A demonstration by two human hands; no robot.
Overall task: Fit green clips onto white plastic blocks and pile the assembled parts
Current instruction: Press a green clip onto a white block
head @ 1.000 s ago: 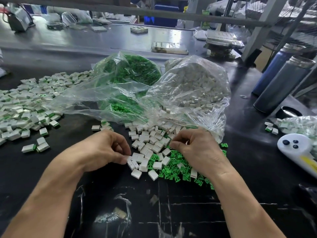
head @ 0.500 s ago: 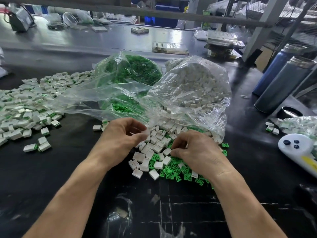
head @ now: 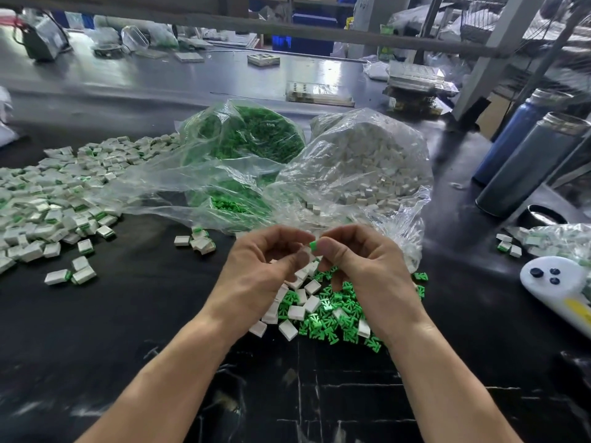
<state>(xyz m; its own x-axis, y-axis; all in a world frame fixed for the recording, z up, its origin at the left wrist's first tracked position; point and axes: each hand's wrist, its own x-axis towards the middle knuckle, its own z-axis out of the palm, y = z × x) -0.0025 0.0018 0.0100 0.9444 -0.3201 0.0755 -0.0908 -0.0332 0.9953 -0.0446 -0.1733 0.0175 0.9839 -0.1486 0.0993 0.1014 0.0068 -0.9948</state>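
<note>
Green clip [head: 313,244] pinched by the right hand [head: 367,266] against a white block [head: 306,251] gripped by the left hand [head: 259,276], above the loose pile [head: 323,311]

Behind the loose pile, a clear bag of white blocks [head: 367,167] is slumped open, with a clear bag of green clips [head: 246,139] to the left of it; the far edge of the pile is screened by bag film and by both hands. Well left of the pile, the assembled parts [head: 48,199] are spread over the black table [head: 128,314]. To the right of the pile, two dark bottles [head: 527,161] and a white handset [head: 563,289] are seen. Since the earlier frames both hands have been raised off the pile and brought together. The white block is largely hidden by the fingers, so the seating of the clip cannot be determined; the handset is cut off by the frame edge
</note>
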